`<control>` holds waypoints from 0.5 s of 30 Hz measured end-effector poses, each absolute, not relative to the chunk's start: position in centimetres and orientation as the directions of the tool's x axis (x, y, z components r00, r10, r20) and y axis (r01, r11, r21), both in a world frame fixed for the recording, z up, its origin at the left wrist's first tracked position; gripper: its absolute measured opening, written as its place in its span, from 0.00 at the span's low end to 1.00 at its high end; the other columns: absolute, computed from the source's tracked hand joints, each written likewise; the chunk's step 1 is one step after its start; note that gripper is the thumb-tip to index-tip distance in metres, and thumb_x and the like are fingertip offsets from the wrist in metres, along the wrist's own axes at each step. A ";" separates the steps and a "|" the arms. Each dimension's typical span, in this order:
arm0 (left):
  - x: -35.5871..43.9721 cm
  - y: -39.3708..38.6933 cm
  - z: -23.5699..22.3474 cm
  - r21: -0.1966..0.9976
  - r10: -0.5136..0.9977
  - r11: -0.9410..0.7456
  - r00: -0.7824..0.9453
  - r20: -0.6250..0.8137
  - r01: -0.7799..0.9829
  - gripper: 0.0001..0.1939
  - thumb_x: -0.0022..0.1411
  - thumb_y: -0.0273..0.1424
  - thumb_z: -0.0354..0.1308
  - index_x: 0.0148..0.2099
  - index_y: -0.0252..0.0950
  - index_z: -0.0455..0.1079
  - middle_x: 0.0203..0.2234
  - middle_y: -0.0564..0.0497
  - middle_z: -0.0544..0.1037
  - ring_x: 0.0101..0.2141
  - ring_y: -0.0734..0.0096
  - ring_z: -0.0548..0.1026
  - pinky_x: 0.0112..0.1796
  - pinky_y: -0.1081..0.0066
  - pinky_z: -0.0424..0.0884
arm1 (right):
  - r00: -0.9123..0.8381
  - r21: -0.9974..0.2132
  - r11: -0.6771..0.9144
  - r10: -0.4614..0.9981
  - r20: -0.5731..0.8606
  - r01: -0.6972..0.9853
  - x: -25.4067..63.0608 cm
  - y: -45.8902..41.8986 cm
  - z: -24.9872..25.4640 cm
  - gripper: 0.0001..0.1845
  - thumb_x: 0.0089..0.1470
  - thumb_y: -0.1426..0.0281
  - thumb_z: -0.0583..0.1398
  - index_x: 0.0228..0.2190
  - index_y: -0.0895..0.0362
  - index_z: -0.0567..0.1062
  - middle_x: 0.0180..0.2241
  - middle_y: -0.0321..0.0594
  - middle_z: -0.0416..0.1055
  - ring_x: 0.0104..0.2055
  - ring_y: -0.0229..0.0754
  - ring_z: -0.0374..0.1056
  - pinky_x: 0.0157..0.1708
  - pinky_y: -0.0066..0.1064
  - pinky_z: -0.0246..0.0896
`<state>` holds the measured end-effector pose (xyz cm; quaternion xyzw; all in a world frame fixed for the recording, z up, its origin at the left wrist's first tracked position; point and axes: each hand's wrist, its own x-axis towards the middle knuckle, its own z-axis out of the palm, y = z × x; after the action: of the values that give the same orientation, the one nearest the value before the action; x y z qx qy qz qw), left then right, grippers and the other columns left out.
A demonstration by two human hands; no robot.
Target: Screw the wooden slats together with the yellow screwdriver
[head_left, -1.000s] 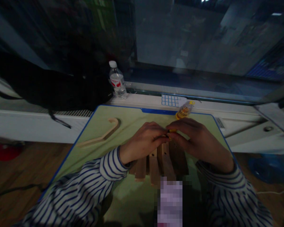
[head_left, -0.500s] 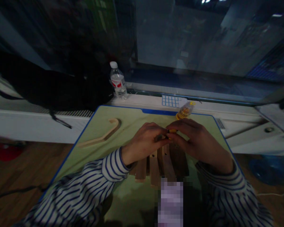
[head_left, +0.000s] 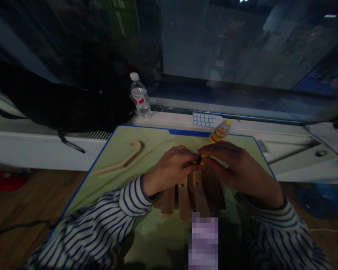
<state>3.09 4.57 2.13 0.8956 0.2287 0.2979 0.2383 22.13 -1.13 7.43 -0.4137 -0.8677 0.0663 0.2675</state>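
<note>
My left hand and my right hand meet fingertip to fingertip above the middle of the table, both closed in a pinch. Between them is a small yellow and black piece, too small and dim to name. The left fingertips are at its dark end, the right thumb and fingers around its yellow part. Under the hands lies a wooden piece with several pale slats over a darker wooden board. Two slats show small dark holes; the far side is hidden by my hands.
A curved wooden strip lies at left on the pale green table with its blue edge. A small clear bottle with yellow parts stands at the far edge. On the sill are a water bottle and a black bag.
My right hand has shifted slightly right and its fingers have parted a little, showing more of the yellow and black piece. The left hand has barely moved; the wooden pieces stay put.
</note>
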 end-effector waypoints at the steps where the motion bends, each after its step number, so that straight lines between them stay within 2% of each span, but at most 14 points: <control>1: 3.1 4.6 2.2 0.563 0.549 -0.782 0.723 0.419 0.268 0.07 0.62 0.31 0.57 0.37 0.34 0.74 0.31 0.50 0.78 0.35 0.71 0.73 0.38 0.70 0.69 | -0.513 -0.331 0.650 0.752 0.414 0.684 22.1 -1.1 7.4 0.13 0.59 0.72 0.55 0.46 0.58 0.71 0.42 0.42 0.75 0.44 0.40 0.69 0.45 0.35 0.65; 7: 3.0 4.5 2.3 0.552 0.523 -0.795 0.746 0.412 0.253 0.08 0.63 0.30 0.55 0.39 0.35 0.74 0.33 0.50 0.78 0.37 0.70 0.73 0.39 0.70 0.69 | -0.507 -0.306 0.642 0.754 0.418 0.703 22.1 -1.0 7.4 0.10 0.59 0.71 0.57 0.42 0.60 0.72 0.40 0.43 0.75 0.42 0.40 0.69 0.44 0.32 0.64; 15: 3.1 4.5 2.1 0.552 0.537 -0.787 0.746 0.394 0.275 0.09 0.63 0.33 0.55 0.41 0.35 0.74 0.35 0.48 0.78 0.38 0.70 0.73 0.40 0.68 0.70 | -0.492 -0.335 0.626 0.770 0.407 0.704 22.2 -1.0 7.2 0.09 0.59 0.69 0.57 0.41 0.60 0.71 0.38 0.42 0.73 0.41 0.39 0.68 0.42 0.32 0.64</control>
<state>3.07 4.52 2.11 0.9039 0.2247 0.2766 0.2364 22.20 -0.98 7.25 -0.4278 -0.8614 0.0618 0.2667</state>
